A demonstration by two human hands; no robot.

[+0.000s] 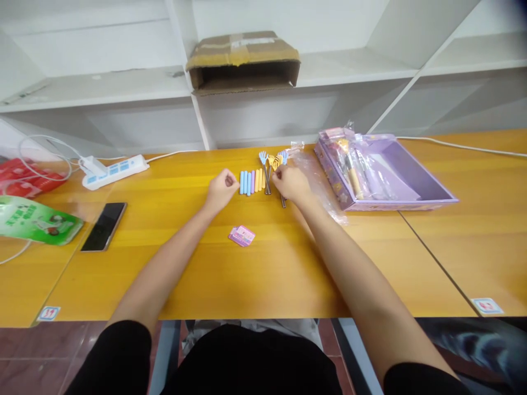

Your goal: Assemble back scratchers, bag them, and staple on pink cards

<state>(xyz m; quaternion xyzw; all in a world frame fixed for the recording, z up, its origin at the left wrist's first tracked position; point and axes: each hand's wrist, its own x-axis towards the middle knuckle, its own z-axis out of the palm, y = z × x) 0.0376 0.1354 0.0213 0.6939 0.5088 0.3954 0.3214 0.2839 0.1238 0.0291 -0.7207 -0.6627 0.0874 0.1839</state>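
A row of pastel sticks (252,181) in blue, purple and yellow lies on the yellow wooden table (263,274). My left hand (221,189) is curled closed at the left end of the row, touching the blue stick. Just right of the row lie several small forks (272,163) with coloured heads. My right hand (290,182) is closed in a pinch on the fork handles. A small pink card (242,235) lies nearer to me, between my forearms.
A purple open box (415,186) with packaged items and clear plastic wrap (319,181) sits to the right. At left are a white power strip (115,171), a black phone (104,226), a green packet (35,220) and a red bag (20,176). A cardboard box (244,61) rests on the white shelf behind.
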